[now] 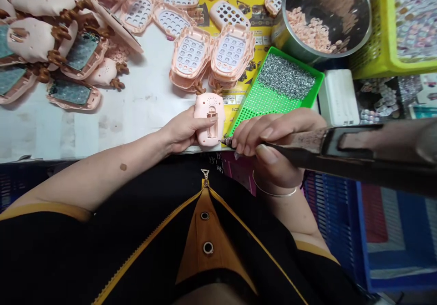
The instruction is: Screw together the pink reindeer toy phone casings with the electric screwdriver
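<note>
In my left hand (184, 129) I hold a pink casing (203, 104) with brown antlers at the counter's (133, 82) near edge, my thumb over its open recess. My right hand (273, 136) grips a long dark tool (307, 155), its tip at the casing's lower right corner. Beyond stand two stacks of pink shells (228, 52). To my right, a green tray (246, 109) holds small metal screws (287, 77), near a steel pot (355, 22) of pink bits (309, 34). More antlered casings (32, 38) are heaped at left.
</note>
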### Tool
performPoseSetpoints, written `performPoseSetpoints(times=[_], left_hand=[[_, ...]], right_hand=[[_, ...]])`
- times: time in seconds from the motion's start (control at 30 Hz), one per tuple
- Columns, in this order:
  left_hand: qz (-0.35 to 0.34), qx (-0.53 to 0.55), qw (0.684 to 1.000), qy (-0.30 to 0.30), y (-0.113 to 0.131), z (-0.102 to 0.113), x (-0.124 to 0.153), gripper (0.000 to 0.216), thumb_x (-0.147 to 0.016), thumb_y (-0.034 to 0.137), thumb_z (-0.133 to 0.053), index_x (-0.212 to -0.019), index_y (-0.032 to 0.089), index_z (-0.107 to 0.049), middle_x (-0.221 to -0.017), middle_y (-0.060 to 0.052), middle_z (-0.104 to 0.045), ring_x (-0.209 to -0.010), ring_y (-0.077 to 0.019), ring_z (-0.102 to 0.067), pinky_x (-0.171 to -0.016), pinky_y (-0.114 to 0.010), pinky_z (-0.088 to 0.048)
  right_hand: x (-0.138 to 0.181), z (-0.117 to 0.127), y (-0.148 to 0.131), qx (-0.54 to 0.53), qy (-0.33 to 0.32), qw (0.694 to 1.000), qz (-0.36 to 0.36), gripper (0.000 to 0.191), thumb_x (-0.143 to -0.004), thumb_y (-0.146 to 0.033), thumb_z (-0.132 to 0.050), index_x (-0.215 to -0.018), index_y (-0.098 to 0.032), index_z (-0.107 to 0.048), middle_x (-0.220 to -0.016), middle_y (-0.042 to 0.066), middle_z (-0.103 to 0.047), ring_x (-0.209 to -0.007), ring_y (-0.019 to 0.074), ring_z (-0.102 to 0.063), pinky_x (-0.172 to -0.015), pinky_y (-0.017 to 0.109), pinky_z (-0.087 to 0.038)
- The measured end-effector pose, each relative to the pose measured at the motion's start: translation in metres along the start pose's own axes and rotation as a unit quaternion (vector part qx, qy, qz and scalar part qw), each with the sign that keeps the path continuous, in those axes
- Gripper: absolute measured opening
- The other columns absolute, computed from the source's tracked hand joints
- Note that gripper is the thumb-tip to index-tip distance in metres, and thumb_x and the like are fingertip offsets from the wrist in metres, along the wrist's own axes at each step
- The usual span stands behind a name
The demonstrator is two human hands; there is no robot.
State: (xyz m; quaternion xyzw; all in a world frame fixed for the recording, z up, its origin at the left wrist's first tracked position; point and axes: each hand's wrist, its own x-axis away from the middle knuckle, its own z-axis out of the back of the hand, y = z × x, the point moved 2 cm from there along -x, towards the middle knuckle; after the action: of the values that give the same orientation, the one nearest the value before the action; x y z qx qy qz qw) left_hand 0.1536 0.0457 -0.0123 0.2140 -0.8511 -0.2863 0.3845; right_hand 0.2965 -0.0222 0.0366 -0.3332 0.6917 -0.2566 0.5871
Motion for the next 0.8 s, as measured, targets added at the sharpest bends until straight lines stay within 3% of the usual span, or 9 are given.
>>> performPoseSetpoints(times=[0.13,0.3,0.43,0.57,0.7,0.8], left_hand=[[-0.007,0.001,1.000,-0.001,0.000,0.000,-0.001,0.043,-0.072,0.014,-0.082,-0.111,0.013,-0.064,-0.102,-0.009,-0.075,-0.093,-0.0220,-0.070,-0.097,-0.044,-0.055],[0.006,0.001,1.000,0.027,0.004,-0.003,0.001,0.038,-0.073,0.010,-0.078,-0.109,0.015,-0.065,-0.097,-0.007,-0.075,-0.090,-0.0214,-0.071,-0.096,-0.046,-0.056],[0.022,0.008,0.998,0.057,0.007,-0.007,0.002,0.035,-0.074,0.003,-0.073,-0.105,0.015,-0.065,-0.095,-0.007,-0.075,-0.088,-0.0219,-0.071,-0.096,-0.048,-0.057],[0.030,0.014,0.997,0.072,0.008,-0.007,0.002,0.033,-0.076,0.002,-0.071,-0.106,0.015,-0.065,-0.093,-0.005,-0.075,-0.084,-0.0197,-0.071,-0.098,-0.050,-0.057],[0.029,0.010,0.998,0.063,0.008,-0.006,0.001,0.036,-0.077,0.004,-0.072,-0.110,0.015,-0.065,-0.097,-0.006,-0.075,-0.084,-0.0193,-0.071,-0.099,-0.051,-0.057],[0.032,0.005,0.998,0.059,0.009,-0.005,0.002,0.040,-0.076,0.004,-0.074,-0.113,0.015,-0.065,-0.103,-0.008,-0.075,-0.090,-0.0213,-0.072,-0.099,-0.049,-0.057]], right_hand=[[-0.006,-0.001,0.007,-0.012,-0.031,0.999,-0.004,0.014,-0.083,-0.022,-0.074,-0.087,-0.028,-0.063,-0.055,-0.009,-0.057,-0.042,0.0110,-0.056,-0.039,0.025,-0.050],[-0.001,-0.003,0.003,-0.018,-0.022,0.999,-0.028,0.014,-0.082,-0.022,-0.075,-0.083,-0.027,-0.061,-0.057,-0.009,-0.059,-0.044,0.0106,-0.057,-0.043,0.026,-0.053],[-0.006,0.004,-0.015,-0.017,-0.030,0.999,-0.002,0.013,-0.085,-0.026,-0.074,-0.097,-0.024,-0.069,-0.060,-0.006,-0.060,-0.046,0.0126,-0.059,-0.042,0.029,-0.054],[-0.021,0.034,-0.024,0.082,0.098,0.991,0.034,0.023,-0.083,-0.043,-0.080,-0.100,-0.032,-0.070,-0.054,-0.008,-0.056,-0.042,0.0146,-0.054,-0.043,0.033,-0.053],[-0.031,0.065,-0.004,0.151,0.214,0.960,0.094,0.026,-0.079,-0.044,-0.082,-0.088,-0.029,-0.064,-0.054,-0.009,-0.049,-0.039,0.0099,-0.045,-0.041,0.028,-0.043],[-0.031,0.076,0.017,0.202,0.246,0.944,0.086,0.031,-0.076,-0.049,-0.082,-0.084,-0.026,-0.062,-0.052,-0.010,-0.042,-0.037,0.0085,-0.040,-0.038,0.028,-0.039]])
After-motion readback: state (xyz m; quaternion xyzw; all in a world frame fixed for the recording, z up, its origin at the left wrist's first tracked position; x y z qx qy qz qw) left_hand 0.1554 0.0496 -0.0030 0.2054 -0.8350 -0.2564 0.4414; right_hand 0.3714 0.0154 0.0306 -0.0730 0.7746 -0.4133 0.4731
